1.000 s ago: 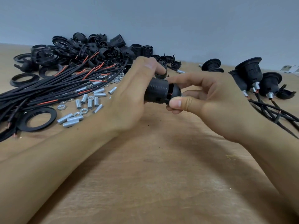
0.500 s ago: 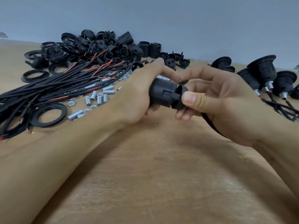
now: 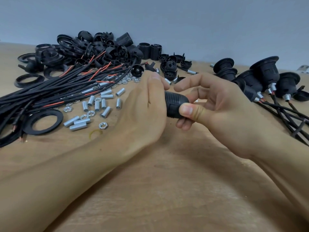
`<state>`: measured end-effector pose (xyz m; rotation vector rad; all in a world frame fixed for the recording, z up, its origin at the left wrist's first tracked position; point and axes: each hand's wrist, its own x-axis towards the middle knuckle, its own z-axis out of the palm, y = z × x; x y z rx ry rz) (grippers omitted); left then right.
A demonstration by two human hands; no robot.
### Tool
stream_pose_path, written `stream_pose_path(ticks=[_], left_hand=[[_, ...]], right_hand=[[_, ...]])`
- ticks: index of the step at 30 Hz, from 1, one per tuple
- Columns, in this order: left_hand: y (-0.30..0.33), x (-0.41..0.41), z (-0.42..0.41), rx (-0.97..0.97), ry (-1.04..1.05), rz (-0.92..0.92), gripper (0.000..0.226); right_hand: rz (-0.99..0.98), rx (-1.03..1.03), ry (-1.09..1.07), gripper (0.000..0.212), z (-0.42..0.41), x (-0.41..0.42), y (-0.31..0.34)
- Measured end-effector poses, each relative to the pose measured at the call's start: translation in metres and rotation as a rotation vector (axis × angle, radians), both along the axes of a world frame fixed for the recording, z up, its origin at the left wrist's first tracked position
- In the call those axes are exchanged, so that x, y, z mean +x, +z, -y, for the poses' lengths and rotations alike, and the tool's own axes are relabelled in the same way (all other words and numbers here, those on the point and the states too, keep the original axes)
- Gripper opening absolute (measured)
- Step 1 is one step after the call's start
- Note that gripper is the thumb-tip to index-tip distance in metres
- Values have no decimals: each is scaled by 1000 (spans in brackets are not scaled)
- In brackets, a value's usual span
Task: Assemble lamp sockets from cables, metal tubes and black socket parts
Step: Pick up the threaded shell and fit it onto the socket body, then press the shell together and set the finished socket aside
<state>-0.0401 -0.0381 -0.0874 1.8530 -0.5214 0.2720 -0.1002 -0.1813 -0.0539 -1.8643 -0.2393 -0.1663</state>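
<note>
this looks like a small workshop where lamp parts get put together. a plain brown wooden table (image 3: 167,190) stands against a bare grey-blue wall (image 3: 167,19). on it lie a big heap of black plastic socket parts (image 3: 93,47), a bundle of long black cables (image 3: 50,91), many little shiny metal tubes (image 3: 103,104), and a row of finished black sockets with cables (image 3: 265,76).

Even, soft, bright light; faint shadows on the tan wooden surface (image 3: 167,190) beneath the forearms; edges bow, slightly blurred.
</note>
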Motion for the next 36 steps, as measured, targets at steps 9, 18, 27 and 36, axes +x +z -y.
stream_pose_path(ticks=[9, 18, 27, 36], left_hand=[[5, 11, -5, 336, 45, 121, 38], [10, 80, -68, 683, 579, 244, 24], [23, 103, -124, 819, 898, -207, 53], [20, 103, -131, 720, 863, -264, 16]], right_hand=[[-27, -101, -37, 34, 12, 17, -9], [-37, -280, -81, 35, 17, 26, -24], [-53, -250, -85, 32, 22, 27, -26], [-77, -236, -63, 30, 24, 29, -27]])
